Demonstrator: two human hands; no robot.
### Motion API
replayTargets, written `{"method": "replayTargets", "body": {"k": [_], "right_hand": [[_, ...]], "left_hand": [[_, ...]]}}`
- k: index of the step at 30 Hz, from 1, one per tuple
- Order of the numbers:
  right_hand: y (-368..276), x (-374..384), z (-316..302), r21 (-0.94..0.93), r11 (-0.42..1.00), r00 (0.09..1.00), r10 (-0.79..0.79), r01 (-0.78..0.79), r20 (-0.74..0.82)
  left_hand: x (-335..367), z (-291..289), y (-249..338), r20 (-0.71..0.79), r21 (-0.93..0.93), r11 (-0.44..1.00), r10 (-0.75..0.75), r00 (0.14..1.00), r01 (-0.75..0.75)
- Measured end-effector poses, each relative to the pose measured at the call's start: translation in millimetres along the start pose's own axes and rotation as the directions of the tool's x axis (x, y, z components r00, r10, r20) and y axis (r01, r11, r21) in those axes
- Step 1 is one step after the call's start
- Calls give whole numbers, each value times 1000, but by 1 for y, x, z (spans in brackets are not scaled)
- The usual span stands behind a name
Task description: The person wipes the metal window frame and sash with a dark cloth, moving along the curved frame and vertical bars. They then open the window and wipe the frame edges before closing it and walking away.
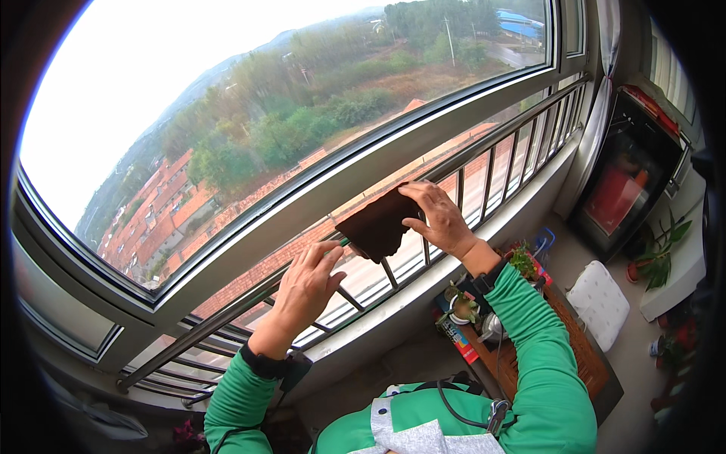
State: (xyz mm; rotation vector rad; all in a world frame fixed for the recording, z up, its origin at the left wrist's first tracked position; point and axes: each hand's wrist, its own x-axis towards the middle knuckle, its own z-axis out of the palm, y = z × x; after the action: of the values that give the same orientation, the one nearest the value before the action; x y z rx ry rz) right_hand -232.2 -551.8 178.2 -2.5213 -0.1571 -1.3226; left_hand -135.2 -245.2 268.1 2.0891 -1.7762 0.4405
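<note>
Right hand [439, 219] gripping dark-brown cloth [378, 225]; left hand [306, 284]: thumb apart from fingers, cloth just beyond tips.

The cloth [378, 221] is plain dark brown, nearly black. The sleeves [533, 337] are bright green, the cuffs [266, 364] black. The window frame [227, 283] is grey, the surface [569, 349] brown, the cushion [597, 304] white with a faint spotted pattern, the roofs [162, 206] orange-red.
</note>
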Motion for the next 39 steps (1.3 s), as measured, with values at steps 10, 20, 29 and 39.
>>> {"method": "replayTargets", "body": {"k": [10, 20, 29, 39], "right_hand": [[-3, -177, -6, 270, 752, 792, 519, -602, 321], [-6, -303, -93, 143, 359, 382, 795, -922, 471], [-27, -407, -153, -2, 246, 230, 908, -969, 350], [-44, -460, -180, 46, 23, 35, 962, -999, 270]], "left_hand": [[128, 102, -22, 244, 218, 953, -262, 934, 211], [249, 183, 16, 167, 223, 970, -136, 976, 97], [414, 288, 87, 32, 250, 968, -42, 999, 33], [569, 383, 145, -75, 286, 958, 35, 997, -12]]}}
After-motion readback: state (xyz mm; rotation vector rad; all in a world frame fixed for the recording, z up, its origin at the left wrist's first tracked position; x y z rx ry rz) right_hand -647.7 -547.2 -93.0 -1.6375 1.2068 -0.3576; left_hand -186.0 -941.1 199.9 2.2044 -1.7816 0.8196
